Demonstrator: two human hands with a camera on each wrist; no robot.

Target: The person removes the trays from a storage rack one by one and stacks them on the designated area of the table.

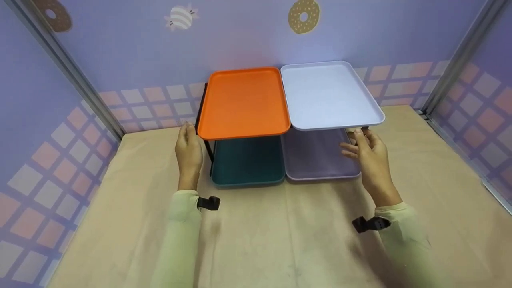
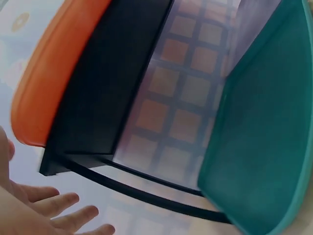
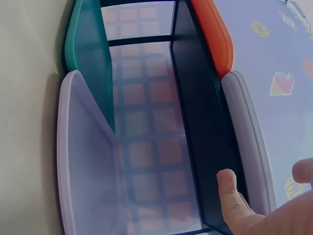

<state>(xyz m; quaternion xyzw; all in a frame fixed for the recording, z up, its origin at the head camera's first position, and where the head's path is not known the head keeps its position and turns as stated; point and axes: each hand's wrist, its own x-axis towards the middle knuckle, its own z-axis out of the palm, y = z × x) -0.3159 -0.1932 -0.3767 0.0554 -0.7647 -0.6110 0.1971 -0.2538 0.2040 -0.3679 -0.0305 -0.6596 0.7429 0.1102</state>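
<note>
A black two-tier rack carries trays side by side. On top lie an orange tray and a pale lilac tray; a dark green tray and a purple tray sit below. My left hand is upright beside the rack's left end, its fingers extended and apart from the frame in the left wrist view. At the right front corner, my right hand has loosely spread fingers near the black upper shelf, under the pale tray. Whether a fingertip touches the shelf I cannot tell.
A beige cloth covers the table. Behind the rack stands a lilac wall with sweets and a checked band printed on it. Side panels with metal posts close off left and right.
</note>
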